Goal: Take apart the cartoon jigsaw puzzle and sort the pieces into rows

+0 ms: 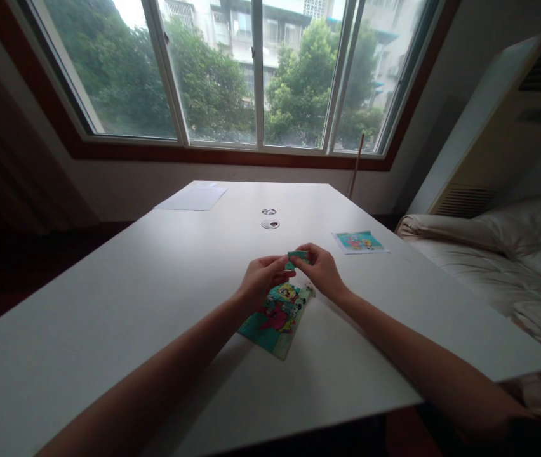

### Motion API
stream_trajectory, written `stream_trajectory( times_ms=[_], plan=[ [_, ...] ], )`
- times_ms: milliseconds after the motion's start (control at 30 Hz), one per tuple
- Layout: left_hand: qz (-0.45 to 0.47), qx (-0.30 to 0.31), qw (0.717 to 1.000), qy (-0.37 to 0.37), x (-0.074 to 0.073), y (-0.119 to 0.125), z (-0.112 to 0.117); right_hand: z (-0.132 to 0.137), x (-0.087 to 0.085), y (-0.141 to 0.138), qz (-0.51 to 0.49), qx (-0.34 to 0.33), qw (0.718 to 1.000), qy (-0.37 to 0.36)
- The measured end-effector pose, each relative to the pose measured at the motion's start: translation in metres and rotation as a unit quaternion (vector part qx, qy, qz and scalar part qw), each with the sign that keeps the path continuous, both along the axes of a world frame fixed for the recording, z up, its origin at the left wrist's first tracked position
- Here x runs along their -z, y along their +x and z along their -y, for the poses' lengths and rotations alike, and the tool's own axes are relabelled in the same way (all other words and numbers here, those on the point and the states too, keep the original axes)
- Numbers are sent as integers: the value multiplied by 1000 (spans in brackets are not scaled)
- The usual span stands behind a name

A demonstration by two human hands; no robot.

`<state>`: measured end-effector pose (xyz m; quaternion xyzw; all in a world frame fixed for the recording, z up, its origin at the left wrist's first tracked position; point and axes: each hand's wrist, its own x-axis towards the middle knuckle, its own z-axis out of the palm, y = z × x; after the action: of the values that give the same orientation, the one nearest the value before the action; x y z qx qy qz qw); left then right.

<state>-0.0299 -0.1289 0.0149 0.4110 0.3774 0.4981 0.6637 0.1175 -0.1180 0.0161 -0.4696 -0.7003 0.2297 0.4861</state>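
Note:
My left hand (265,277) and my right hand (320,270) meet above the middle of the white table (166,304). Between their fingertips is a small green jigsaw puzzle piece (298,255), pinched from both sides. Just below the hands lies a partly assembled jigsaw puzzle (275,320) with pink and yellow cartoon figures on a green ground. My left hand and forearm hide its upper left part. Beside its upper right corner, close to my right wrist, are small pale bits (310,289), too small to make out.
A cartoon picture sheet (360,242) lies at the table's right side. White paper (192,197) rests at the far left corner. Two round cable holes (270,224) sit in the tabletop. A padded sofa (489,254) stands along the right, and a window (256,76) is beyond the table.

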Motion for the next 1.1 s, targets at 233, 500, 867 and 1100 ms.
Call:
stream_trajectory(
  times_ms=[233, 500, 867, 1100],
  plan=[
    [3, -19, 1000, -10, 1, 1, 1, -5, 3, 1, 0, -42, 998, -35],
    [-4, -63, 998, -19, 2, 4, -8, -15, 8, 0, -184, -109, 963, -164],
    [-149, -98, 976, 125, 14, -8, -38, -32, 12, 3, -119, -69, 974, -178],
    [-270, -111, 933, 212, 16, -12, -43, -36, 10, 3, -119, -21, 966, -227]
  ],
)
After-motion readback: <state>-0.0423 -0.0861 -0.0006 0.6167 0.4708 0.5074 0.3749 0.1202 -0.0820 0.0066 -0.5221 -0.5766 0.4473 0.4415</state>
